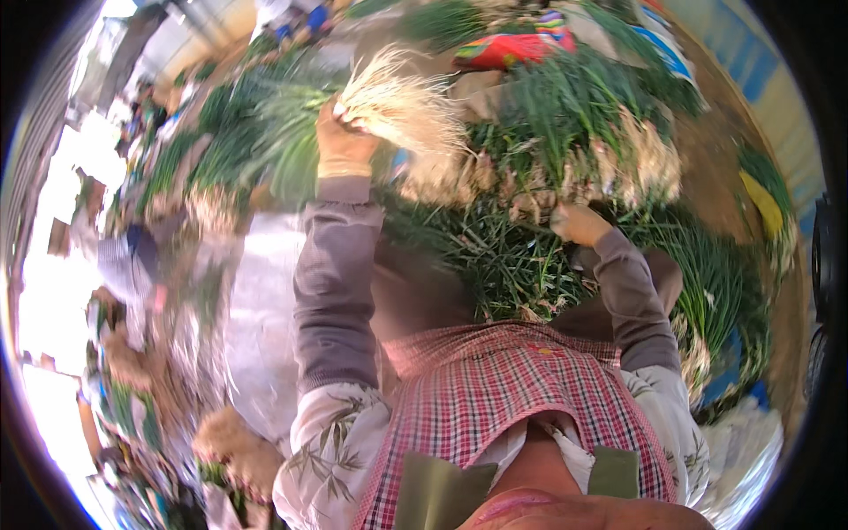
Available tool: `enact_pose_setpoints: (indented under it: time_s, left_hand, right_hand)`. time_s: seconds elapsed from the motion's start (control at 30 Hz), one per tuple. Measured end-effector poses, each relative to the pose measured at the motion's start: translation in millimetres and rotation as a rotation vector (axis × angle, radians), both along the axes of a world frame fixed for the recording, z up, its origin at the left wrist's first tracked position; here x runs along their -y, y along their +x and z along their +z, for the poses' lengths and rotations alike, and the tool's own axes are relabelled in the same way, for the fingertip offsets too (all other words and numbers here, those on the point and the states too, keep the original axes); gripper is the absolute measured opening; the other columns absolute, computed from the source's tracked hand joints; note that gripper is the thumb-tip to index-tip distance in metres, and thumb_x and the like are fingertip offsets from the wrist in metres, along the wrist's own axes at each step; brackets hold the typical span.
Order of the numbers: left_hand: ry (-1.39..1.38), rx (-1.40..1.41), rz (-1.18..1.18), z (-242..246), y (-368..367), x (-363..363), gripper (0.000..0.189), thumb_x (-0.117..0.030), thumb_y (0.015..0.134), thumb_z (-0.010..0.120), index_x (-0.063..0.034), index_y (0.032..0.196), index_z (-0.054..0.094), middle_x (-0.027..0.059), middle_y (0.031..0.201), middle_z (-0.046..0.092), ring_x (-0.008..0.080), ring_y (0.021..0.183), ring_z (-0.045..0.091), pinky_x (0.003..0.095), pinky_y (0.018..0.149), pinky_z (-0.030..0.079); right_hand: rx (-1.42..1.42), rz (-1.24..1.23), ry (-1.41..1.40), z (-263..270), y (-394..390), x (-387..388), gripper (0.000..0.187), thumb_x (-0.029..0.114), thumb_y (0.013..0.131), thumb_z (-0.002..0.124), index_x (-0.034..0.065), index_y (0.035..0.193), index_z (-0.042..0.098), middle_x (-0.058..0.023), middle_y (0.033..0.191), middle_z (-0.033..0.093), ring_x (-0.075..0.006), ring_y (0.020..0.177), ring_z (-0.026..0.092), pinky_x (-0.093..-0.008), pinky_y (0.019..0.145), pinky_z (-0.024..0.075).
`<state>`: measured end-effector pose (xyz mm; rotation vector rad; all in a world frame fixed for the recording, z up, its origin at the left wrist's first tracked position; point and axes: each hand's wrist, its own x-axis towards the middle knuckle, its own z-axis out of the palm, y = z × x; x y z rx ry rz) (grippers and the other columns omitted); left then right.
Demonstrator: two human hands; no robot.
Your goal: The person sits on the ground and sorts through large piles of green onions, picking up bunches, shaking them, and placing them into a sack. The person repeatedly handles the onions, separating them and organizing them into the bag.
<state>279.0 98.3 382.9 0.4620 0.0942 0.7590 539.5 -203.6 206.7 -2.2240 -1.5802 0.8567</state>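
Note:
My left hand (344,136) is raised at upper left, closed around a bunch of green onions (404,99). Its pale roots fan out to the right; its green leaves spread left and are blurred. At the right, my right hand (580,224) is low at the near edge of a heap of green onions (563,112) with pale, root-covered ends. Its fingertips are blurred against the heap, so a hold cannot be made out. Between my legs lies a pile of loose dark green leaves and trimmings (510,258).
More green onions (709,278) lie beside my leg at the right. Bundles (225,159) stretch away at the upper left. A clear plastic sheet (265,318) covers the ground at left. A red patterned bag (503,52) lies beyond the heap. A person (129,262) is at the far left.

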Motion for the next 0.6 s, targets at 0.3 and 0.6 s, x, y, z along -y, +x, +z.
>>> enact_pose_setpoints:
  time_s: [0.3,0.6]
  left_hand:
    - [-0.074,-0.379,0.429,-91,-215,-4,0.012,-0.012,0.081,0.051,-0.0035,0.088,0.058,0.0084,0.074,0.061,0.0182,0.064,0.06,0.0288,0.06,0.051]
    - [-0.606,-0.615,0.596,-384,-362,79,0.016,-0.012,0.082,0.058,-0.0066,0.097,0.06,0.0022,0.064,0.058,0.0095,0.05,0.052,0.0209,0.041,0.04]
  right_hand:
    - [-0.172,-0.319,-0.253,-56,-28,9,0.046,0.023,0.085,0.058,-0.004,0.121,0.048,-0.0162,0.105,0.059,-0.0235,0.078,0.06,-0.0337,0.068,0.047]
    - [-0.161,-0.176,-0.375,-123,-39,2,0.038,0.02,0.084,0.058,-0.0013,0.115,0.053,-0.0142,0.102,0.061,-0.0237,0.083,0.058,-0.0343,0.073,0.0459]
